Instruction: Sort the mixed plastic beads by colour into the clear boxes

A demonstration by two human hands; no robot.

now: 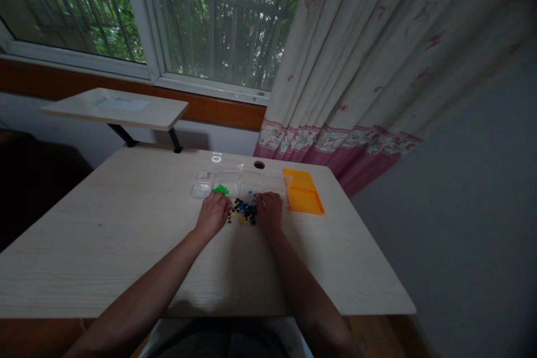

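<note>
In the head view, reaches with both arms over the pale table (126, 251). Curls the left hand (215, 212) at the left edge of the mixed pile of small pieces (245, 210), just below the green pieces (220, 189) at the clear divided tray (251, 185). Bends the right hand (271, 210) in at the pile's right edge. Cannot tell, for either hand, of any piece gripped between the fingertips. Has the pile between both hands, on the tray's near side, and the orange case (304, 192) at the tray's right end.

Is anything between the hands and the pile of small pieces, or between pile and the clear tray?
Nothing visible but the near edge of the clear tray; the pile lies between left hand and right hand.
</note>
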